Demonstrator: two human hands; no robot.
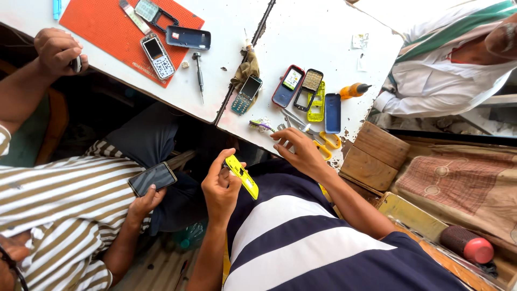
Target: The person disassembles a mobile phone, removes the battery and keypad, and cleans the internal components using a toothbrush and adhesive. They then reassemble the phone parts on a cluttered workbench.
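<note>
Scissors (323, 141) lay on the table (301, 32) beside the right hand (300, 152), fingers loosely spread, holding nothing; left hand (219, 186), farther back, gripped a yellow phone shell (242, 176).

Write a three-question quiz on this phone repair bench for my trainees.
1. True or false: the left hand holds a yellow phone casing.
2. What lies nearest the right hand? A) yellow-handled scissors B) a hammer C) a cup
3. What colour is the mat under the keypad phone?

Key: 1 true; 2 A; 3 orange.
</note>
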